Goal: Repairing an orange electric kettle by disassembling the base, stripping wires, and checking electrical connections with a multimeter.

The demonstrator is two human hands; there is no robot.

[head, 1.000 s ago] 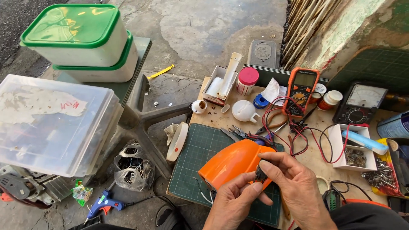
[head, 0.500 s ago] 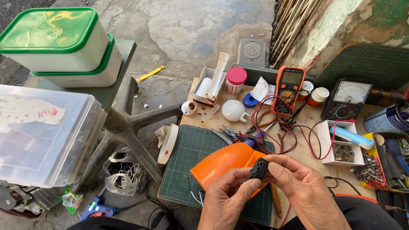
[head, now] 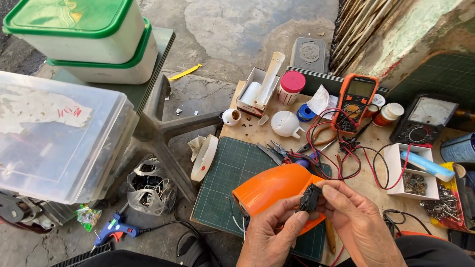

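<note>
My left hand (head: 271, 236) and my right hand (head: 357, 222) meet low in the frame over a green cutting mat (head: 232, 183). Between their fingertips they pinch a small black part (head: 309, 197). It sits against an orange plastic housing (head: 272, 190), which rests under my left hand on the mat. Thin white wires hang from the housing's left end.
An orange multimeter (head: 355, 102) with red and black leads, pliers (head: 277, 151), an analogue meter (head: 426, 120), a white box of screws (head: 413, 170) and small jars crowd the wooden board. Left: stacked green-lidded tubs (head: 84, 39), a clear bin (head: 54, 138), a blue glue gun (head: 113, 231).
The view has shifted slightly. My fingers have turned the black part against the orange housing, and both hands sit a little further right.
</note>
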